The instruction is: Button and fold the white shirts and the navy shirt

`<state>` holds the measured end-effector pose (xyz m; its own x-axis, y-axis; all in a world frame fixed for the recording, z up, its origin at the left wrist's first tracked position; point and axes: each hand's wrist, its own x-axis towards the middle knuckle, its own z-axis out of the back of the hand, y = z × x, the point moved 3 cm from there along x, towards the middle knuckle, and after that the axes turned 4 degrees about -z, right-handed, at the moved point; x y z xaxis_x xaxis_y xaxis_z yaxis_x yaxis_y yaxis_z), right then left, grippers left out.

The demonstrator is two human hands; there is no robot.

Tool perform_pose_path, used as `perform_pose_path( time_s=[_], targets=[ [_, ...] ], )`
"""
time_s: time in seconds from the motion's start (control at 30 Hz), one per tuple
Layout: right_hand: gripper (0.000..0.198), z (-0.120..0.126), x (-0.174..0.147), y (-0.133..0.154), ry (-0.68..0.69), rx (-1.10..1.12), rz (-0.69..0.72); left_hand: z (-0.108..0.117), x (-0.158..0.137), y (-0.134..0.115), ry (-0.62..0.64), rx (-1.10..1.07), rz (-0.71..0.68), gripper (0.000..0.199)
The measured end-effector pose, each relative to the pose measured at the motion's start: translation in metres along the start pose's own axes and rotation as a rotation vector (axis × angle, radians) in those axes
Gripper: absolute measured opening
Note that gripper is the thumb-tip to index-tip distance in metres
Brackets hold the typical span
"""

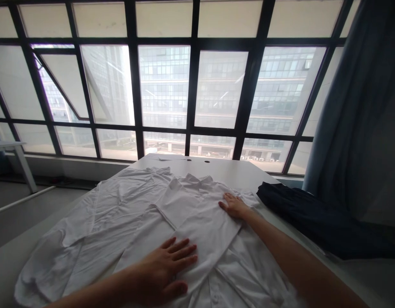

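Observation:
A white collared shirt (pixel 191 214) lies spread on the table, its collar toward the window. My left hand (pixel 168 265) rests palm down on its lower middle part, fingers spread. Farther up, my right hand (pixel 234 206) presses flat on the shirt's right side, near the shoulder, with its fingers stretched out. To the left, more wrinkled white cloth (pixel 120 201) spreads out, looking like another shirt; where one ends and the other begins is hard to make out. Buttons show faintly on the white fabric at the bottom edge of the view.
The white table (pixel 242 171) reaches toward a large black-framed window (pixel 191 85). Dark navy folded cloth (pixel 313 218) lies along the table's right side. A blue-grey curtain (pixel 354 119) hangs at the right. Another white table (pixel 21 162) stands at the far left.

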<state>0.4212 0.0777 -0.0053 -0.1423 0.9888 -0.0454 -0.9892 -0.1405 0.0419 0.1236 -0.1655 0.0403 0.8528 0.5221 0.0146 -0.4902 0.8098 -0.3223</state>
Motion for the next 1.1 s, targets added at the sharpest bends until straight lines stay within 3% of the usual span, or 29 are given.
perform_pose_path(
  time_s=[0.13, 0.3, 0.4, 0.53, 0.67, 0.83, 0.93, 1.1],
  targets=[
    [0.075, -0.002, 0.055, -0.003, -0.004, 0.012, -0.051, -0.009, 0.005, 0.016, -0.017, 0.045, -0.037, 0.061],
    [0.074, -0.005, 0.107, -0.011, 0.011, 0.054, -0.117, -0.053, 0.015, 0.063, -0.015, 0.095, -0.153, 0.056],
    [0.074, -0.003, 0.123, -0.018, 0.017, 0.065, -0.143, -0.071, 0.017, 0.079, -0.024, 0.104, -0.14, 0.056],
    [0.07, 0.003, 0.125, -0.02, -0.038, 0.046, -0.146, -0.064, 0.017, 0.073, -0.017, 0.07, -0.13, 0.055],
    [0.064, 0.004, 0.105, -0.009, -0.123, -0.006, -0.094, -0.034, 0.015, 0.048, 0.022, -0.005, -0.08, 0.059],
    [0.067, -0.004, 0.046, -0.003, -0.051, -0.037, 0.047, -0.004, 0.007, 0.016, 0.048, -0.066, 0.03, 0.065],
    [0.068, -0.006, 0.003, -0.022, -0.018, -0.035, 0.03, -0.005, 0.004, 0.009, 0.032, -0.055, 0.034, 0.065],
    [0.067, -0.009, -0.058, -0.073, -0.018, 0.011, -0.135, -0.014, 0.002, 0.02, 0.0, 0.002, 0.075, 0.066]
  ],
)
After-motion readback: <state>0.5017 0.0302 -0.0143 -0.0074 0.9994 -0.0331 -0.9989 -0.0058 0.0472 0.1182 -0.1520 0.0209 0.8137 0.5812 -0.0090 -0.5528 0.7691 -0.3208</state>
